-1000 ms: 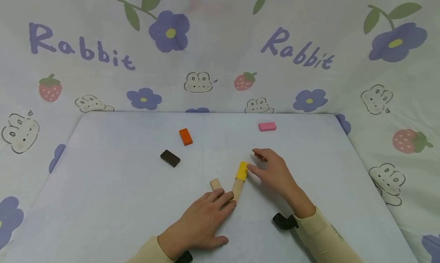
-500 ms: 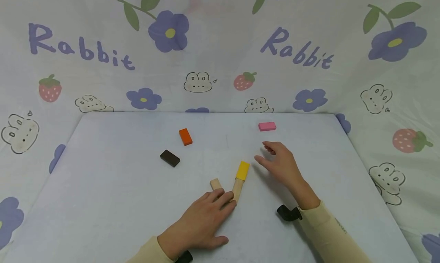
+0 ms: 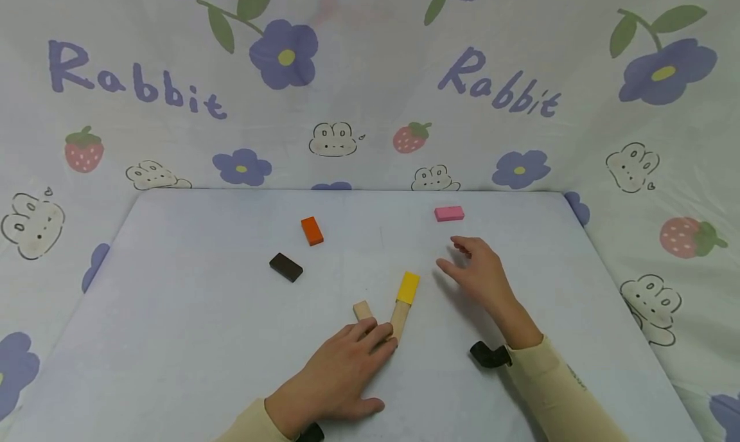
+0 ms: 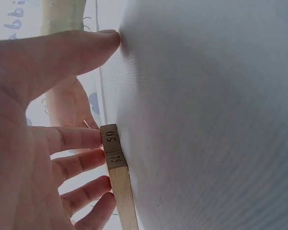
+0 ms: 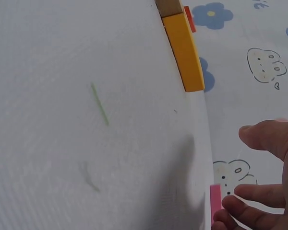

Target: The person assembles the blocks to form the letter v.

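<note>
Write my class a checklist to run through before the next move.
1. Left hand touching the pale rectangular wooden blocks: ok.
2. Yellow rectangular block touching one of the wooden blocks: ok.
3. Right hand free to grasp: ok, holding nothing.
4. Pink rectangular block within the right fingers: not ok, apart from them.
5. Orange rectangular block and dark rectangular block apart from both hands: ok.
6. Left hand's pressure firm enough: cannot tell.

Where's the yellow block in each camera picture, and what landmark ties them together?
Head: yellow block lies right of and below centre.
Left wrist: not visible.
Right wrist: near the top, right of centre.
Shared landmark: the right hand, seen in all three.
</note>
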`<state>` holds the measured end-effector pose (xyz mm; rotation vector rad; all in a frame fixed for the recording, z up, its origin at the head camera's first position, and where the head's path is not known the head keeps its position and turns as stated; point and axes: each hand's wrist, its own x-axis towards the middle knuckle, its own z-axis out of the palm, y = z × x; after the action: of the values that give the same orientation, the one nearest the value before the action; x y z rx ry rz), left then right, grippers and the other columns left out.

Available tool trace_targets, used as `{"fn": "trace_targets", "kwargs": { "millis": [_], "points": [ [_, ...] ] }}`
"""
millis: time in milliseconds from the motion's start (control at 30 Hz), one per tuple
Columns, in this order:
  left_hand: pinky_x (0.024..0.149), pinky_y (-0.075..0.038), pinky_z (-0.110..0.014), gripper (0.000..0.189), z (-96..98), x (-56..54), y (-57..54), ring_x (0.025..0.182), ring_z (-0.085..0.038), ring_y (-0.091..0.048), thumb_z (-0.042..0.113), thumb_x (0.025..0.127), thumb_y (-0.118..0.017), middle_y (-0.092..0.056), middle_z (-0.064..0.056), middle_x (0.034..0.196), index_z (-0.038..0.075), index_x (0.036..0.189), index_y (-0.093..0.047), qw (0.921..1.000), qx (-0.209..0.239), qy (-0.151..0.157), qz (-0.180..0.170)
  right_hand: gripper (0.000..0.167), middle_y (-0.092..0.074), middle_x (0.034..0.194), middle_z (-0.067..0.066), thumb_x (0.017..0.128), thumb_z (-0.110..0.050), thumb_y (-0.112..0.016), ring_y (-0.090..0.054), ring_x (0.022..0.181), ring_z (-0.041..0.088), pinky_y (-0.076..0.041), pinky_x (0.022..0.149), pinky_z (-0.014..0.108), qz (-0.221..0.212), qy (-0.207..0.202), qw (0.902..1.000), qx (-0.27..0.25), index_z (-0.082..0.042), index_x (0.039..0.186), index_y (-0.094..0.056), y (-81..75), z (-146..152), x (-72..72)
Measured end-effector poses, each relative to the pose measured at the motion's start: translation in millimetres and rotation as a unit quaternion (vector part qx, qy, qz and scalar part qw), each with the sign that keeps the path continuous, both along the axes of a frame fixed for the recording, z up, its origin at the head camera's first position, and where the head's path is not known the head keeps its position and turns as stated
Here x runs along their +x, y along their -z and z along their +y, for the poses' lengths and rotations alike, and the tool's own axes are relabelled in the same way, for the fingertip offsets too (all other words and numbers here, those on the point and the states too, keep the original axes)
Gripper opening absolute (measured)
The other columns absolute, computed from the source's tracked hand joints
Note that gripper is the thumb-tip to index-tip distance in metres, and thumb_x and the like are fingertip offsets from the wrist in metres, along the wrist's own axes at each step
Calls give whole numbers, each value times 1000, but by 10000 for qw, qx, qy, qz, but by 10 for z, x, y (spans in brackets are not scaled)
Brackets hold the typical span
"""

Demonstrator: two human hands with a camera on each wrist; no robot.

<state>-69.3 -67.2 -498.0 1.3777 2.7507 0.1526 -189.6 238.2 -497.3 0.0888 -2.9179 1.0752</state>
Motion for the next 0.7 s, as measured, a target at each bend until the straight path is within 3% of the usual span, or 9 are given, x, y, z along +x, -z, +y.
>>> {"fn": "trace_targets", "kwargs": {
  "millis": [700],
  "points": [
    [114,-45,-40,85,1,-4,4,142,-26,-45,63,89,-80,-47,-5,160,14,155,-57,10000,10,17,-31,65,-56,147,25,101,-31,-77,-55,134,42,-50,111,58,149,566,9983,63,3,152,-56,-47,133,-193]
  ]
}}
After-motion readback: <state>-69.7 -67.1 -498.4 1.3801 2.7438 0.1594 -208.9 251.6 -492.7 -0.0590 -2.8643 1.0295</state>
